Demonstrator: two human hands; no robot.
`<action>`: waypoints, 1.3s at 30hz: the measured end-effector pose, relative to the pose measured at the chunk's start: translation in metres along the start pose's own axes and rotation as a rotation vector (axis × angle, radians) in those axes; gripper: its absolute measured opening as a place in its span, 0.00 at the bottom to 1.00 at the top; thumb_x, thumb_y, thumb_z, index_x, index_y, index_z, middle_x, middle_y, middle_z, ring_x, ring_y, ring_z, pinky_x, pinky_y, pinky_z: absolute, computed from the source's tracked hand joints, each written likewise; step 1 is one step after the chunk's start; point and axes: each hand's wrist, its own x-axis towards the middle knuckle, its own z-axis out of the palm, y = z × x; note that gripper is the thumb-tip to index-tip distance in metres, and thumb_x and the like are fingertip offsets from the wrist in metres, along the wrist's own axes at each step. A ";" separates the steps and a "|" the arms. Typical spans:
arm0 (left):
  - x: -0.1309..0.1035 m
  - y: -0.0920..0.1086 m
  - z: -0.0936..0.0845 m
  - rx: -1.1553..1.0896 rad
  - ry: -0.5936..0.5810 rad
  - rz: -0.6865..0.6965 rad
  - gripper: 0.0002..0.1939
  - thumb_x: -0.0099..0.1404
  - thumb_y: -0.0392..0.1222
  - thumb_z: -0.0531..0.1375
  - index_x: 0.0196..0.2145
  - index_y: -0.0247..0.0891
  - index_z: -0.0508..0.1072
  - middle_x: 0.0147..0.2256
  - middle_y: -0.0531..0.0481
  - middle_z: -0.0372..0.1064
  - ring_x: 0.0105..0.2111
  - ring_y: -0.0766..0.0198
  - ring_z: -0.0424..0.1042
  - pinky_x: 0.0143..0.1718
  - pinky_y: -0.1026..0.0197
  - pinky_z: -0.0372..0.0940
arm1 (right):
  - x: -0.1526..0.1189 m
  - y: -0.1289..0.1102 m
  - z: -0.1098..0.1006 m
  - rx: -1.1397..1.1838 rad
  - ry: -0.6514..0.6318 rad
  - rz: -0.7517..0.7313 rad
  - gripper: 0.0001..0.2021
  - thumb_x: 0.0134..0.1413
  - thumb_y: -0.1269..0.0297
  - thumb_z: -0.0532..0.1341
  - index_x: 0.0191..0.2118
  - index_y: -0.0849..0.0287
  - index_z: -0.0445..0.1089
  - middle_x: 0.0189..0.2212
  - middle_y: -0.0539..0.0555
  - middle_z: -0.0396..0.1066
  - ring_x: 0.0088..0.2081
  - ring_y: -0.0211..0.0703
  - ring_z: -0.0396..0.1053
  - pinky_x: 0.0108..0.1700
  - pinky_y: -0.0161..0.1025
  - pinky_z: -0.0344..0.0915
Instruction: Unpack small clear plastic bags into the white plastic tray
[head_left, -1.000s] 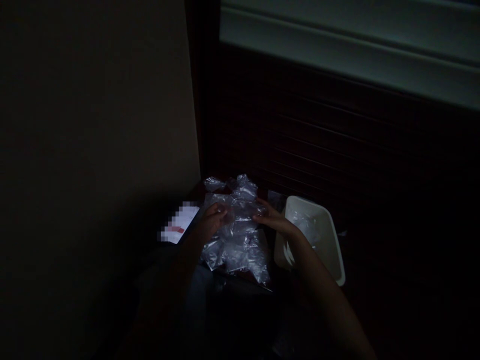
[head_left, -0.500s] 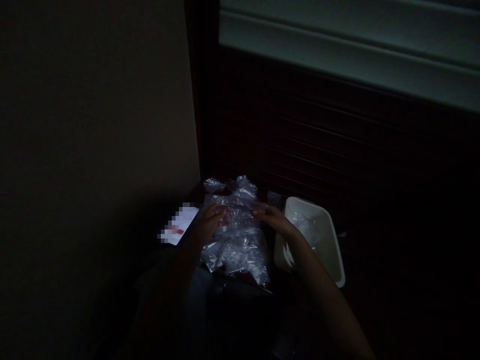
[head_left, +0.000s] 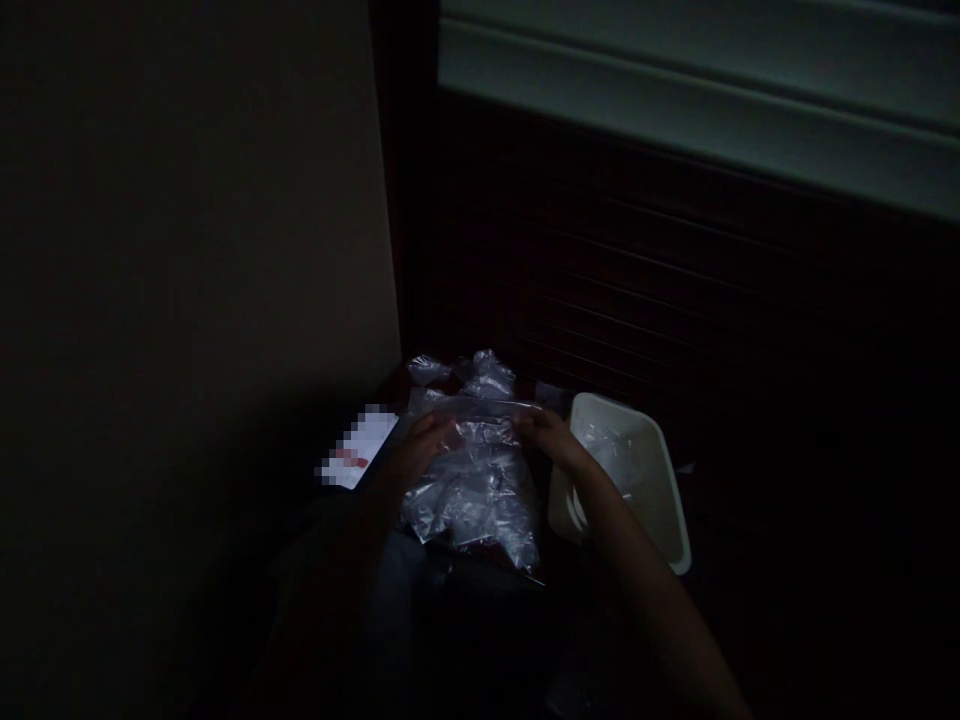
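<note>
In the dim head view, a clear plastic bag (head_left: 487, 408) is stretched between my two hands. My left hand (head_left: 427, 443) pinches its left side, and my right hand (head_left: 546, 432) pinches its right side. Beneath them lies a heap of crumpled clear plastic bags (head_left: 472, 505) on a dark surface. More crumpled plastic (head_left: 487, 375) sits just behind my hands. To the right, beside my right forearm, stands a whitish bin (head_left: 664, 490) with clear plastic pieces (head_left: 607, 450) inside.
A lit screen (head_left: 364, 450), partly pixelated, lies left of my left hand. A pale wall (head_left: 225, 200) rises at the left. Behind the bags are dark slatted panels (head_left: 600, 270) with light slats (head_left: 675, 110) above.
The upper edge of the held bag has shifted slightly toward me, and its film looks more folded between my hands. Both hands have hardly moved.
</note>
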 end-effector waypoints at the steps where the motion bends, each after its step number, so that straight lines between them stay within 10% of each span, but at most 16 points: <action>1: 0.000 0.000 0.000 0.004 -0.002 -0.014 0.16 0.52 0.46 0.64 0.37 0.36 0.71 0.36 0.47 0.71 0.35 0.61 0.72 0.37 0.60 0.66 | 0.000 0.000 0.000 0.003 0.000 0.011 0.14 0.35 0.56 0.65 0.25 0.61 0.66 0.22 0.49 0.68 0.25 0.36 0.64 0.30 0.36 0.62; 26: 0.006 0.003 -0.007 -0.007 0.065 0.028 0.14 0.47 0.40 0.67 0.32 0.34 0.70 0.33 0.48 0.73 0.33 0.62 0.73 0.37 0.57 0.69 | -0.004 -0.006 0.000 0.083 -0.081 0.020 0.17 0.34 0.63 0.67 0.36 0.57 0.69 0.29 0.48 0.71 0.29 0.35 0.68 0.32 0.34 0.66; 39: 0.001 0.007 -0.005 -0.079 -0.064 -0.017 0.13 0.49 0.39 0.65 0.35 0.36 0.72 0.37 0.46 0.73 0.38 0.56 0.73 0.41 0.54 0.68 | 0.003 0.000 -0.004 0.172 0.084 0.001 0.10 0.34 0.65 0.65 0.30 0.57 0.71 0.25 0.49 0.71 0.25 0.37 0.68 0.31 0.37 0.67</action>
